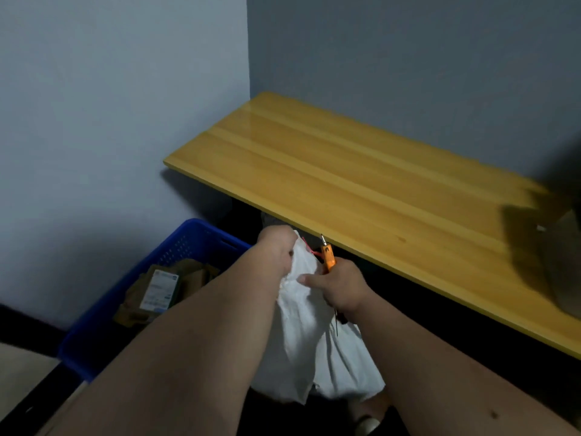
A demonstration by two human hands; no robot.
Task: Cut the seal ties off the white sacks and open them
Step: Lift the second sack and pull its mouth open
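A white sack (309,350) hangs in front of me, below the front edge of a yellow wooden table. My left hand (276,251) is closed around the bunched neck of the sack. A thin red seal tie (309,248) sticks out of the neck beside that hand. My right hand (339,286) grips an orange-handled cutter (328,258), whose metal tip points up next to the red tie. The right thumb rests against the sack cloth. The lower part of the cutter is hidden in my fist.
The yellow table (361,177) stands against grey walls in a corner. A blue plastic crate (132,291) with brown parcels, one labelled, sits on the floor at the left. A dark blurred object (559,247) rests on the table's right end.
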